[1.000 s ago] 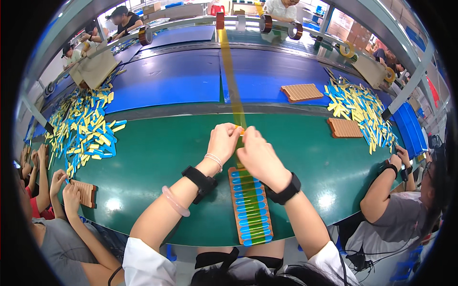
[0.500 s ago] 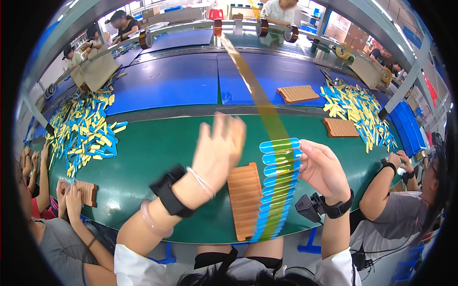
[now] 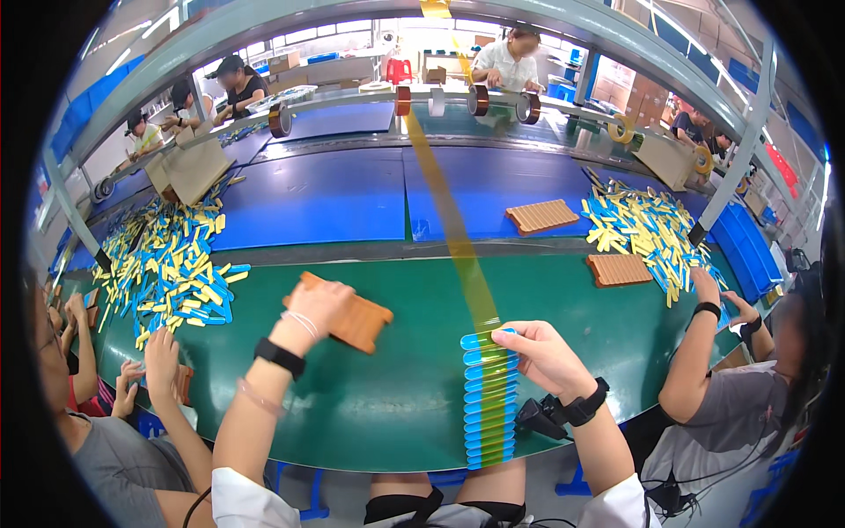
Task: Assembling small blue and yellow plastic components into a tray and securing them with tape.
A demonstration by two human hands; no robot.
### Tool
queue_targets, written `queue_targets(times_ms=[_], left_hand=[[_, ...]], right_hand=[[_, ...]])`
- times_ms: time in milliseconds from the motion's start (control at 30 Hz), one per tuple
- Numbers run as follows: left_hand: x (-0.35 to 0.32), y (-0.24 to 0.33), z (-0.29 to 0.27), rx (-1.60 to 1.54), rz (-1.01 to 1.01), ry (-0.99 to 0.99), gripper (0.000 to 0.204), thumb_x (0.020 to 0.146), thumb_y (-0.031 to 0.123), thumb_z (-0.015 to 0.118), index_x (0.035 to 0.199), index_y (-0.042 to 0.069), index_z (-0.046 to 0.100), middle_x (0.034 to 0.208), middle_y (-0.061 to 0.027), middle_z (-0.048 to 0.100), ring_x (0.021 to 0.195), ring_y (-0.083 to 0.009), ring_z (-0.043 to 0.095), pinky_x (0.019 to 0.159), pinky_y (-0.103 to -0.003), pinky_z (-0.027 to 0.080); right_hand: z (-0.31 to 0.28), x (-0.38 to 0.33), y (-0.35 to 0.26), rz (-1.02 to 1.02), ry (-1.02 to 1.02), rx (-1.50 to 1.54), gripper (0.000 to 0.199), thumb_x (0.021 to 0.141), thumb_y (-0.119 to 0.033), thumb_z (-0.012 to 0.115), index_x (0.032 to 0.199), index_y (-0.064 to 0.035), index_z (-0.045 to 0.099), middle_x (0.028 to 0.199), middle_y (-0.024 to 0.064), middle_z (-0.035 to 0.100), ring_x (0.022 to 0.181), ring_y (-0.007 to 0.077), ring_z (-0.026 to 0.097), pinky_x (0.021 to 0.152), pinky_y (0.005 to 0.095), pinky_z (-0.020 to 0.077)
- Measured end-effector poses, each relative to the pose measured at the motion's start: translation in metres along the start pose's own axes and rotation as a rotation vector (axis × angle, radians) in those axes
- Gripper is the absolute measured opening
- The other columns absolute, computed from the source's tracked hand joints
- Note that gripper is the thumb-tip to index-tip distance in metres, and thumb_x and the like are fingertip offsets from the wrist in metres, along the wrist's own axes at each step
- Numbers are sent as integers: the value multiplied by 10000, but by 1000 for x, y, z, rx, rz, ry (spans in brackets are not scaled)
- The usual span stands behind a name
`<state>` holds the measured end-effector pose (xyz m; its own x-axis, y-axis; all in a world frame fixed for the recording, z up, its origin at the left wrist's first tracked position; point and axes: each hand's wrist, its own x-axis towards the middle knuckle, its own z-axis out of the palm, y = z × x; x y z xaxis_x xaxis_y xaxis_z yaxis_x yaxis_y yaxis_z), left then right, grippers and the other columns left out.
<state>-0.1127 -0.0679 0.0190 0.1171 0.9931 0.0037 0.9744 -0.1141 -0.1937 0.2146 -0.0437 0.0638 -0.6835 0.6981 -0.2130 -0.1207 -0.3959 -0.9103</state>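
My left hand [image 3: 321, 310] grips an orange-brown ridged block [image 3: 363, 324] from above, tilted over the left part of the green table. With thumb and fingertips, my right hand [image 3: 547, 356] pinches the upper end of a strip of blue round-ended pieces [image 3: 489, 407]. These pieces lie side by side like rungs, joined along their middle by yellow see-through tape [image 3: 449, 227]. Beyond the strip, that tape runs on up to a roll [image 3: 403, 100] on the far rail. The strip's lower end reaches the table's near edge.
Heaps of loose blue and yellow pieces lie at left [image 3: 176, 273] and right [image 3: 647, 231]. Two more ridged blocks, one farther back [image 3: 541, 216] and one nearer [image 3: 619, 270], rest at right. A blue bin [image 3: 746, 246] stands beyond. Co-workers sit close on both sides.
My left hand has moved left and now holds the ridged block, which lay beside the strip. My right hand has shifted slightly left and nearer with the strip. The view has tilted up.
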Motion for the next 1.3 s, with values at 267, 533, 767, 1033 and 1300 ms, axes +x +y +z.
queue_targets(times_ms=[267,533,767,1033,1300], left_hand=[[-24,83,-64,-1688,-122,50,186,831,178,530,951,39,501,933,-69,543,880,-159,538,737,-277,449],[-49,146,-64,-2130,-162,149,96,817,111,550,775,54,485,737,32,510,702,-27,457,621,-176,374],[-128,187,-10,-2084,-80,-18,89,813,73,558,843,21,494,805,22,495,741,-31,454,669,-180,386],[-138,182,10,-2131,1,-145,95,807,45,558,823,11,470,808,-16,476,788,-69,473,729,-204,378],[-140,180,4,-2069,-150,-13,87,747,-2,544,749,13,459,861,-89,553,779,-104,495,717,-227,394]], right_hand=[[21,-3,5,-56,29,-8,171,842,-184,535,857,-19,578,791,12,595,713,53,539,638,193,429],[48,-4,20,-222,81,-184,123,834,-156,534,787,-46,565,681,-61,502,606,-12,409,512,143,300],[25,-65,118,-54,-73,-259,145,845,-156,532,879,-21,570,762,-33,501,685,24,423,582,182,355],[19,-63,119,-165,-295,-407,187,842,-168,535,864,14,569,752,13,498,612,59,414,518,206,331],[-38,-106,79,-560,506,-992,183,698,-46,611,880,-44,584,888,80,584,777,188,549,721,277,432]])
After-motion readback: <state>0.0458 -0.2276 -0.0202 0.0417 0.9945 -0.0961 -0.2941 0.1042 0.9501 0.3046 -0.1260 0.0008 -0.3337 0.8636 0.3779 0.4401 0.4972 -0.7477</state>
